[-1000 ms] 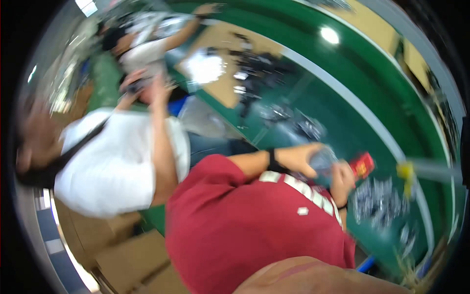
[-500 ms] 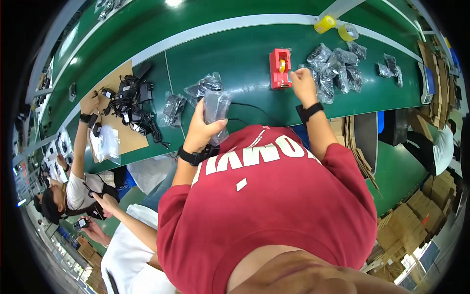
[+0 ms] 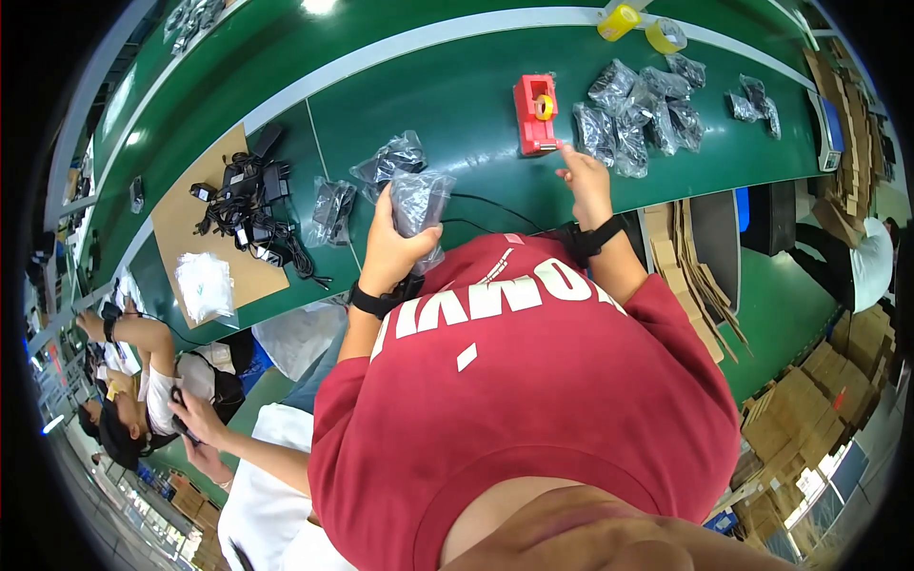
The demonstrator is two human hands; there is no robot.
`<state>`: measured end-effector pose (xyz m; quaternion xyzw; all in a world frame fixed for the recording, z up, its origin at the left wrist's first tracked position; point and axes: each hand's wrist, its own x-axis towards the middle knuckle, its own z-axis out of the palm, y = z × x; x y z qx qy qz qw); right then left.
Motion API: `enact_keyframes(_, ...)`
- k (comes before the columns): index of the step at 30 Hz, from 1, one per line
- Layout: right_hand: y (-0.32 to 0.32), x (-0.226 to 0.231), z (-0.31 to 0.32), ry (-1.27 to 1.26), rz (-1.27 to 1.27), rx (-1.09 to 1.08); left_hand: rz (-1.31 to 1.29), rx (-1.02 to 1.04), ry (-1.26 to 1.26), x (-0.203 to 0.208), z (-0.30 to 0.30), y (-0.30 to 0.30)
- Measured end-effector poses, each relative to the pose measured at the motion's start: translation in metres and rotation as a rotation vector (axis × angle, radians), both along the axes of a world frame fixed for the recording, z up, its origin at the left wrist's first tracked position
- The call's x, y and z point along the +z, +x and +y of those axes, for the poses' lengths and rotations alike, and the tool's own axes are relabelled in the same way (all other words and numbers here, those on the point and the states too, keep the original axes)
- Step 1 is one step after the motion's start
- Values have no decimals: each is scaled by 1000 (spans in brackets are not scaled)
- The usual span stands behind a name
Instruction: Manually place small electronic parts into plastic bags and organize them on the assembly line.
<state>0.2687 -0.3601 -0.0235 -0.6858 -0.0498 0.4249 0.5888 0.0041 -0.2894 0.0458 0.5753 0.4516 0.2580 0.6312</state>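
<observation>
My left hand (image 3: 398, 243) is wrapped round a small item in a clear, wrinkled plastic bag (image 3: 419, 205); the bag shows grey and its contents cannot be made out. Just beyond it on the green table lies another bagged dark item (image 3: 395, 157). My right hand (image 3: 587, 186) is beside the front end of a red tape dispenser (image 3: 526, 119), which carries a small yellow tape roll (image 3: 544, 107). The index finger reaches toward the dispenser's cutting edge, with the thumb apart from it. Whether a strip of tape clings to the fingers cannot be seen.
Several bagged dark items (image 3: 630, 114) are piled right of the dispenser, near two yellow tape rolls (image 3: 619, 22). Black adapters and cables (image 3: 249, 205) lie on cardboard (image 3: 176, 228) at left. Co-workers (image 3: 143, 404) are at the left. Flattened cartons (image 3: 690, 276) stand below the table's right edge.
My right hand has drawn back slightly from the dispenser toward me, and its fingers have spread. My left hand still holds the bagged item. A co-worker's arm has left the cardboard at left.
</observation>
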Motion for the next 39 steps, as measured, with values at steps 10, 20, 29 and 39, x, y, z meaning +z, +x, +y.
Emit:
enact_keyframes(10, 0, -53, -23, -364, -611, 335, 193, -33, 220, 8, -7, 8)
enact_keyframes(20, -117, 98, 5, 213, -454, 782, 510, 42, 597, 10, -15, 13)
enact_keyframes(29, -127, 78, 13, 28, -763, 729, 460, 113, 541, 7, -22, -2)
enact_keyframes(39, -104, 57, 21, 452, -266, 926, -655, -272, -839, 11, -15, -12)
